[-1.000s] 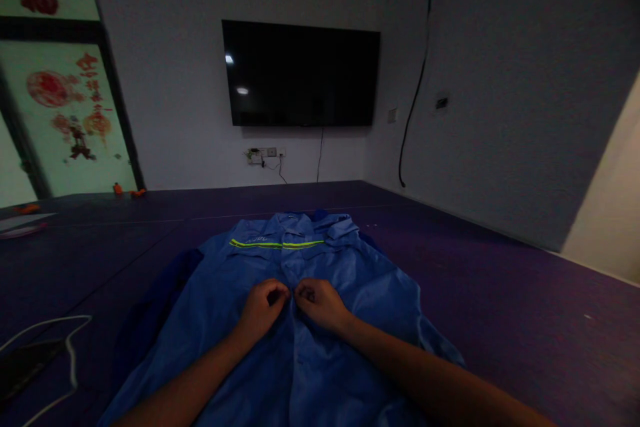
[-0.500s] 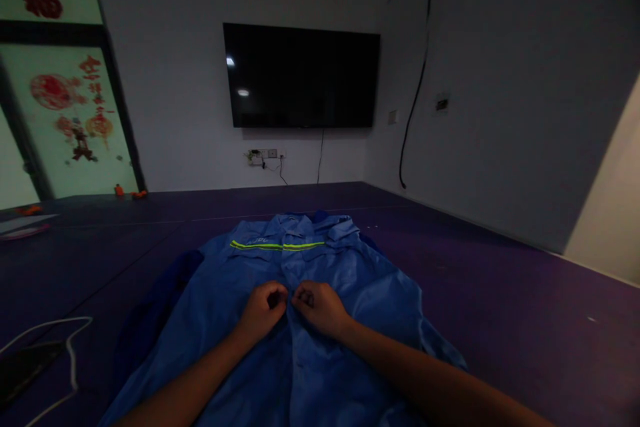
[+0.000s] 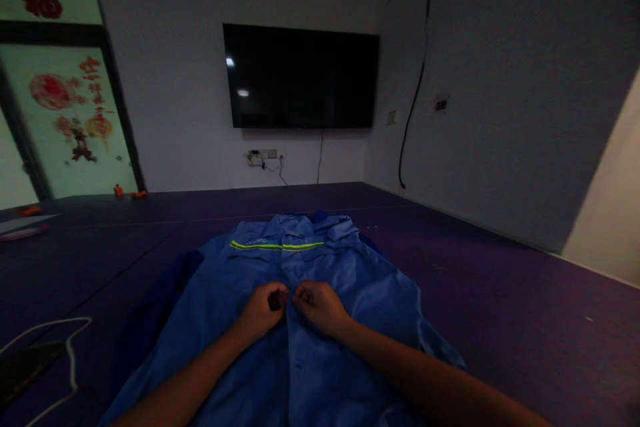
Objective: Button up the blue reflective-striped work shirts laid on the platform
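Note:
A blue work jacket (image 3: 320, 267) with a collar and a yellow-green stripe across the chest lies spread on the purple floor, its collar end away from me. At the middle of its front placket, my left hand (image 3: 267, 307) pinches the cloth edge from the left. My right hand (image 3: 320, 305) faces it from the right, thumb and fingers closed on the placket. The fingertips nearly meet, and whether a button is between them is too dark to make out. Below the hands, the placket runs down toward me.
Darker blue cloth (image 3: 183, 273) shows beside and under the jacket. At the lower left, a white cable (image 3: 73, 353) lies by a dark flat object (image 3: 30, 367). Small orange items (image 3: 119, 191) are near the door. A television (image 3: 303, 77) hangs on the far wall.
Both hands stay at the same spot on the placket, with only a very slight shift of the fingers. The jacket lies as before.

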A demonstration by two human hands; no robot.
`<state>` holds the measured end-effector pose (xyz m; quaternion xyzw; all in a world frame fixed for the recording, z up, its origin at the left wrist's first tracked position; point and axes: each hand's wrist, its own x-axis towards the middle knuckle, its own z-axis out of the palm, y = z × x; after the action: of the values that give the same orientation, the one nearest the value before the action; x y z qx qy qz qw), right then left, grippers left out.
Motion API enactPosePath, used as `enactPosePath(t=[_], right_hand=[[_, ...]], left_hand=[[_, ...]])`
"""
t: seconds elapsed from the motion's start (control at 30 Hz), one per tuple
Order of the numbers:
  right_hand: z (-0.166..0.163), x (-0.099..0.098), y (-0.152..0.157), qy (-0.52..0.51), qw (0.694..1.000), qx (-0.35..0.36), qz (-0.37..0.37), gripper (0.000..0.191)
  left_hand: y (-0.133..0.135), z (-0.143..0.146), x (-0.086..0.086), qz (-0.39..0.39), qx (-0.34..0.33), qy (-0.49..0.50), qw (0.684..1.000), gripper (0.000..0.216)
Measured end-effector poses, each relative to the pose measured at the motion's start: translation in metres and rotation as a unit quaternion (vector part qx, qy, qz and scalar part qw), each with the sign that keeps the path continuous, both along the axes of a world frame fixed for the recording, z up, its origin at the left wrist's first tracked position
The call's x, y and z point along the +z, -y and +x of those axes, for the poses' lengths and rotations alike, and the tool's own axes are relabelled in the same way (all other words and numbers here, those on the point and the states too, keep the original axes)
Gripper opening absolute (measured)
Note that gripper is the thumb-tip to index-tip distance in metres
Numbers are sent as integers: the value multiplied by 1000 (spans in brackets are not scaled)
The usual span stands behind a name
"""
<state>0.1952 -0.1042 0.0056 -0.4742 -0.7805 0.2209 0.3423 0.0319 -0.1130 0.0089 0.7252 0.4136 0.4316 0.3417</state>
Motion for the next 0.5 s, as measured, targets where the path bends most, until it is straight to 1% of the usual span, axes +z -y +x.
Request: enactPosePath(t=[0.17, 0.37, 0.5], right_hand=[[0, 2, 1, 0, 1000, 5, 0, 13], [0, 3, 2, 4, 1000, 7, 5, 12], [0, 1, 1, -2, 1000, 13, 5, 13]], left_hand=[[-2, 0, -2, 5, 17, -2, 1000, 10], [1, 0, 1, 14, 50, -13, 999, 18], [2, 0, 3, 14, 57, -11, 998, 19]])
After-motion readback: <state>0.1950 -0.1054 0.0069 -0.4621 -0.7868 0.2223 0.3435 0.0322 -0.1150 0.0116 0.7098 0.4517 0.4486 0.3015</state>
